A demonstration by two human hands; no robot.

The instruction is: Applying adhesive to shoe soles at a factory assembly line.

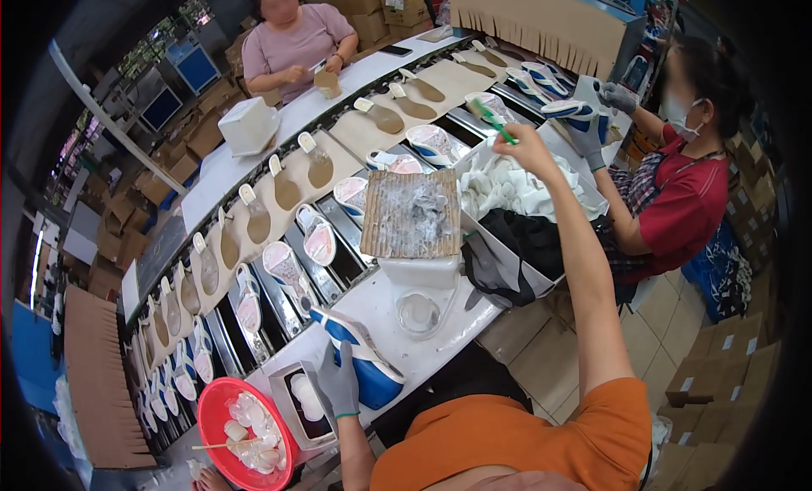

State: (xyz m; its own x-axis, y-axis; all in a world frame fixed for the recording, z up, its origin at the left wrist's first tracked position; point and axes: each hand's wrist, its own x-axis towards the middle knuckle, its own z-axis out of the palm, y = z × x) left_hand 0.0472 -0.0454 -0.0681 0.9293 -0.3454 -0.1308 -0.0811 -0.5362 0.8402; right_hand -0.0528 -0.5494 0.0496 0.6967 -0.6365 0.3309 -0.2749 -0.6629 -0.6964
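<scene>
My left hand (339, 381), in a grey glove, grips a blue and white shoe upper (374, 368) by its near side, just beyond the table edge. My bare right hand (526, 149) is raised and stretched far forward to the right, fingers closed round a green-handled brush (494, 122). The brush head lies over the conveyor, in front of a shoe upper with a pinkish lining (488, 104). Below my right forearm stands a white box (523, 269) with crumpled white cloths (518, 183) and a black bag (518, 241).
A corrugated cardboard piece (412, 213) with grey residue rests on a white container beside a clear cup (419, 312). A red basin (205, 415) holds pale pieces. Soles (286, 191) and uppers line the curved conveyor. One co-worker (296, 38) sits opposite; another (677, 178) holds a shoe at right.
</scene>
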